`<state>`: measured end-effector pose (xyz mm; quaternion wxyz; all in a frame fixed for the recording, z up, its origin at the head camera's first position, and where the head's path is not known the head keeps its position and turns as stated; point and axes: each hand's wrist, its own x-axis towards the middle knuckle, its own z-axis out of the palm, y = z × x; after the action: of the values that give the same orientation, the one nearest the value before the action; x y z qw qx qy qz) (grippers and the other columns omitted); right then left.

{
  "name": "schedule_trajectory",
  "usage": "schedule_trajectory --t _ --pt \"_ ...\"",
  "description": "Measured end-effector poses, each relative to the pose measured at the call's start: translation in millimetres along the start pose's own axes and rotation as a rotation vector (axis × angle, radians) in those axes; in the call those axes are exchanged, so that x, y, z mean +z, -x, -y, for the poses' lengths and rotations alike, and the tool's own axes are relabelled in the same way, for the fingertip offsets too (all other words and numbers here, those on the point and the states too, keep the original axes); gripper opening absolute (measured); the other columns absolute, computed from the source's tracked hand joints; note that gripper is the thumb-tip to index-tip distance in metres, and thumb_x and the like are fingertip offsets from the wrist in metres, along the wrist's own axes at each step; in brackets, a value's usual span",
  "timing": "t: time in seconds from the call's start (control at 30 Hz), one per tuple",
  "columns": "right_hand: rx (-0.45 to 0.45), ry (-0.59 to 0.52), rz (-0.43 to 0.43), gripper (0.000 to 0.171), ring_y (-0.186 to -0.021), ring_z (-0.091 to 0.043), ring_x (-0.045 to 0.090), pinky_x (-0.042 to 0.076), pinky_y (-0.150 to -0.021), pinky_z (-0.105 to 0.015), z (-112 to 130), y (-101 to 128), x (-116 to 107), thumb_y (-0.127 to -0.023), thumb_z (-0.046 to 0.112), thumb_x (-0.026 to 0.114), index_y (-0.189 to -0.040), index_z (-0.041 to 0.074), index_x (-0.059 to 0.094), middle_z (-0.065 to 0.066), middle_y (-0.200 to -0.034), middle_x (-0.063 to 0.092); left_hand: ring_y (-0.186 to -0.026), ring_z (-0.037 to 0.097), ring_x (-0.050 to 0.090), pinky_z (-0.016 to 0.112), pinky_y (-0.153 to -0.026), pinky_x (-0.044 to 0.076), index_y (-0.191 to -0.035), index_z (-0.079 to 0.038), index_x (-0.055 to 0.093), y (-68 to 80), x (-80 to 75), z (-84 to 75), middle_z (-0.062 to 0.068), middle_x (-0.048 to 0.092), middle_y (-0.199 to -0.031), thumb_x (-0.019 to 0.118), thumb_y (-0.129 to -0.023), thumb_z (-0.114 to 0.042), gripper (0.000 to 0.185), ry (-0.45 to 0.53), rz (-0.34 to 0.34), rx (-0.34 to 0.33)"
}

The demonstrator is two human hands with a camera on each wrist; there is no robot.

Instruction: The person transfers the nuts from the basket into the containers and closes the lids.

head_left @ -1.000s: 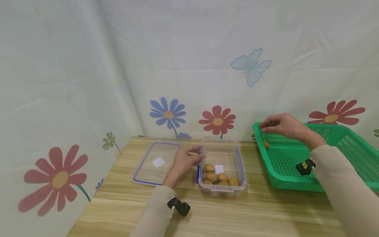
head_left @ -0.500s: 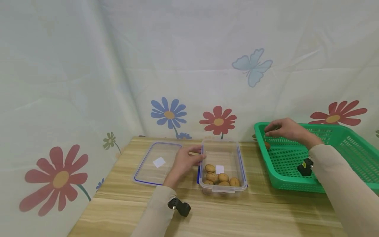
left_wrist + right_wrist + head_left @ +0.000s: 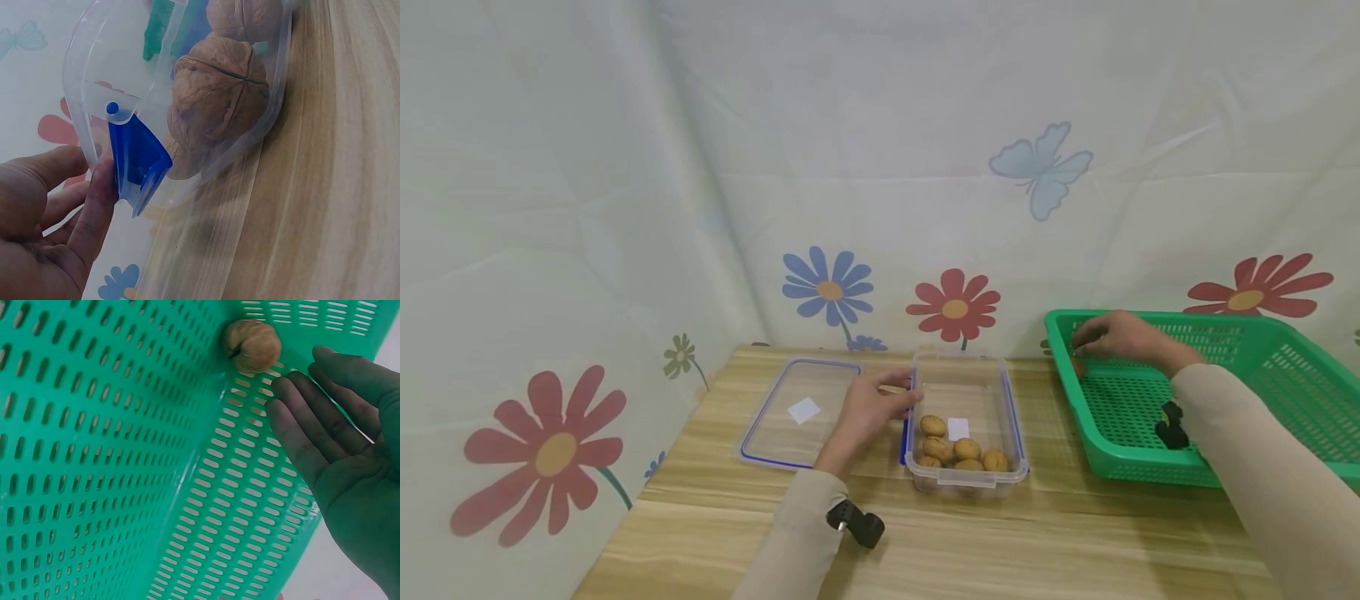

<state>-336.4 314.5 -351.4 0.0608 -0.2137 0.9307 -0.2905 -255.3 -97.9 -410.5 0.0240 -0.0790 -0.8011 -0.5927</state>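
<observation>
A clear plastic food container [image 3: 964,477] with walnuts [image 3: 936,450] at its near end stands on the wooden table. My left hand [image 3: 867,410] holds its left rim, the thumb tip at the edge and the fingers outside. In the left wrist view those fingers lie by a hanging blue latch [image 3: 134,156]. My right hand [image 3: 350,437] reaches into the green basket [image 3: 1150,458], fingers loosely bent and holding nothing. Close to its fingertips a single walnut [image 3: 253,347] lies in the basket's corner; a small gap shows between them.
Left of the container lies its clear lid [image 3: 760,417] with a blue seal and a white label. Directly behind the table hangs a flower-printed curtain [image 3: 865,167]. The basket's raised rim stands between the right hand and the container.
My right hand has lowered from the basket's rim toward the walnut in the corner. My left hand has stayed at the container's edge.
</observation>
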Motion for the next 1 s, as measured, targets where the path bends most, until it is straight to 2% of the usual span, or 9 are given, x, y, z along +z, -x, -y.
schedule_trajectory --t 0.17,0.37,0.63,0.77,1.0 --pt "0.003 0.03 0.008 0.026 -0.102 -0.038 0.072 0.064 -0.083 -0.05 -3 -4 4 -0.104 0.007 0.066 -0.121 -0.012 0.071 -0.031 -0.122 0.069 -0.082 0.026 0.078 0.037 -0.075 0.066 -0.136 0.002 0.07 0.1 0.4 0.8 0.018 0.072 -0.12 0.081 -0.096 -0.01 0.044 0.006 0.003 0.012" --pt "0.013 0.033 0.057 0.029 -0.104 -0.042 0.071 0.064 -0.082 -0.051 -3 -4 5 -0.102 0.003 0.066 -0.124 -0.016 0.067 -0.034 -0.123 0.067 -0.086 0.031 0.078 0.04 -0.077 0.067 -0.137 0.002 0.069 -0.4 1.0 1.3 0.019 0.072 -0.122 0.081 -0.095 -0.01 0.045 0.022 -0.001 0.015" --pt "0.048 0.013 0.135 0.036 -0.113 -0.048 0.068 0.064 -0.086 -0.052 -8 -7 7 -0.103 0.007 0.067 -0.129 -0.018 0.063 -0.037 -0.13 0.063 -0.082 0.025 0.077 0.04 -0.078 0.066 -0.137 -0.001 0.07 -1.5 0.5 1.7 0.016 0.073 -0.12 0.081 -0.095 -0.01 0.044 0.001 -0.002 -0.005" --pt "0.056 0.001 0.15 0.034 -0.111 -0.047 0.069 0.064 -0.086 -0.052 -10 -7 8 -0.103 0.005 0.067 -0.128 -0.017 0.064 -0.036 -0.128 0.064 -0.081 0.023 0.077 0.042 -0.078 0.066 -0.137 -0.002 0.071 -2.6 0.5 2.8 0.015 0.073 -0.12 0.081 -0.095 -0.01 0.044 -0.005 -0.004 -0.008" --pt "0.062 0.002 0.15 0.031 -0.105 -0.041 0.071 0.065 -0.084 -0.051 -13 -7 8 -0.101 0.001 0.066 -0.124 -0.019 0.064 -0.032 -0.119 0.068 -0.081 0.025 0.077 0.038 -0.076 0.066 -0.136 -0.001 0.071 -3.2 0.8 3.7 0.016 0.073 -0.119 0.081 -0.095 -0.009 0.043 0.008 -0.001 0.003"
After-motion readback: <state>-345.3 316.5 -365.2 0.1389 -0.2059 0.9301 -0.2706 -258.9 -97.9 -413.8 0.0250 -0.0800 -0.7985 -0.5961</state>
